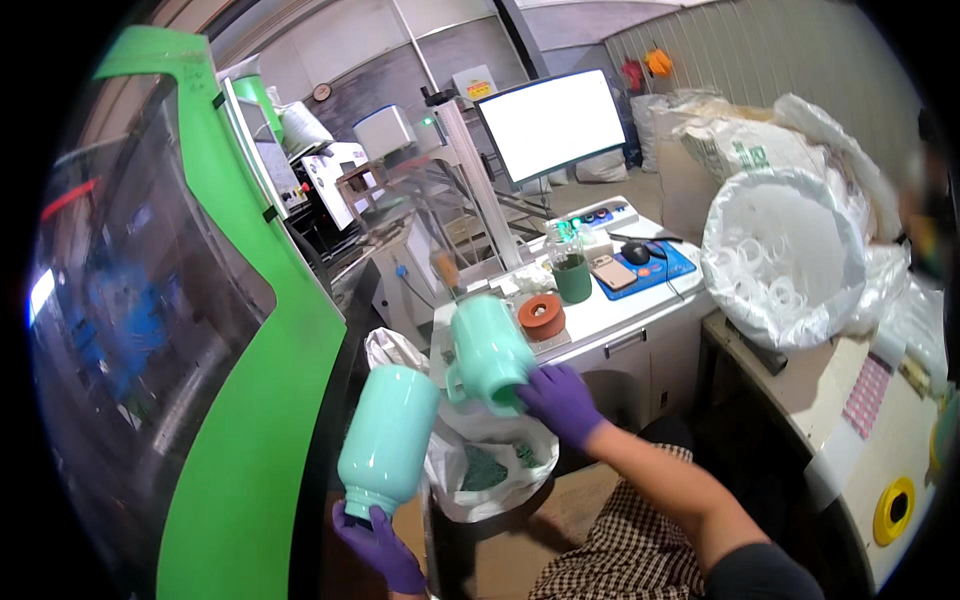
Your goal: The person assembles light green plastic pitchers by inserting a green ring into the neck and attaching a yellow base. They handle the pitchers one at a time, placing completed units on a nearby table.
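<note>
My left hand (382,552), in a purple glove, is closed around the narrow neck of the left bottle (390,435), a glossy mint-green one that I hold neck down and tilted, its broad base up. My right hand (562,405), gloved the same, is gripping the right bottle (488,340) at its neck, with my fingers near the rim; this one leans over with its mouth toward the lower right, and a small loop stands out on its left side. The two bottles are near each other, both held up off any surface.

As far as I can judge, the shaping of both bottles is done: the bodies look whole and smooth, and the right one's mouth shows open. Handling is midway, I would say; neither bottle is set down, so placing them is left. Whether any trimming of the necks remains, I cannot tell, as my fingers cover much of them.

Just below the right bottle sits a white sack (505,502) with dark green scraps (484,468) inside. Beyond, the white tabletop (610,328) carries a reddish-orange ring (541,316), a green-filled clear jar (572,277), a phone (613,272) and a blue mat (668,263). Right of it stands a bag-lined bin (725,235) of whitish rings; left, a green machine frame (235,440).
</note>
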`<state>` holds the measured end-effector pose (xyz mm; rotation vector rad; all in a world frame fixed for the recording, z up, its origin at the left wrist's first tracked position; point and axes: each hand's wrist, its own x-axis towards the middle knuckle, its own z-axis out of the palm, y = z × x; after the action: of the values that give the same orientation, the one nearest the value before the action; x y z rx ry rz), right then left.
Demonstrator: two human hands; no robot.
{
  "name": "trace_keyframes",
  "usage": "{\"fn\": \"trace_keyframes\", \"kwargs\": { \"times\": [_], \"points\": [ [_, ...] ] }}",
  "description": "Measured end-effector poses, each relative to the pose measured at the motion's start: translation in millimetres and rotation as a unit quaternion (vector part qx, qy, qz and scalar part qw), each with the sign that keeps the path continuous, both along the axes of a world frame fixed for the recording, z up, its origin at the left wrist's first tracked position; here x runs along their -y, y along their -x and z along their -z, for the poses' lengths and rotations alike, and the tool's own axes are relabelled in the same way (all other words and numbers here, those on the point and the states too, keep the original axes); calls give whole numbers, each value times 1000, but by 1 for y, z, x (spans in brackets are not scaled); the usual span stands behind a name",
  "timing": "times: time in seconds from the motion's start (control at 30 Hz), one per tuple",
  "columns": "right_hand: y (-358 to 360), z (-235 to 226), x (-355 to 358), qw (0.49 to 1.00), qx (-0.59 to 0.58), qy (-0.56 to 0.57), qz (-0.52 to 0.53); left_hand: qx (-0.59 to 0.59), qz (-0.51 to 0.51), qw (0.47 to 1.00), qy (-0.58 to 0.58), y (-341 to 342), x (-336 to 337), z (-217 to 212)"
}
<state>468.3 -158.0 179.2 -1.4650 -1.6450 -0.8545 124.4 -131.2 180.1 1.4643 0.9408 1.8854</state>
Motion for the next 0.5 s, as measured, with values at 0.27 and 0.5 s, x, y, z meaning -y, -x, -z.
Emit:
{"fn": "trace_keyframes", "kwargs": {
  "times": [0.27, 0.5],
  "points": [
    [28, 70, 309, 999, 10, -22, 41, -94, 36, 978, -180, -162, -106, 17],
    [56, 134, 361, 996, -11, 85, 40, -357, -73, 897, -251, -270, -144, 26]
  ]
}}
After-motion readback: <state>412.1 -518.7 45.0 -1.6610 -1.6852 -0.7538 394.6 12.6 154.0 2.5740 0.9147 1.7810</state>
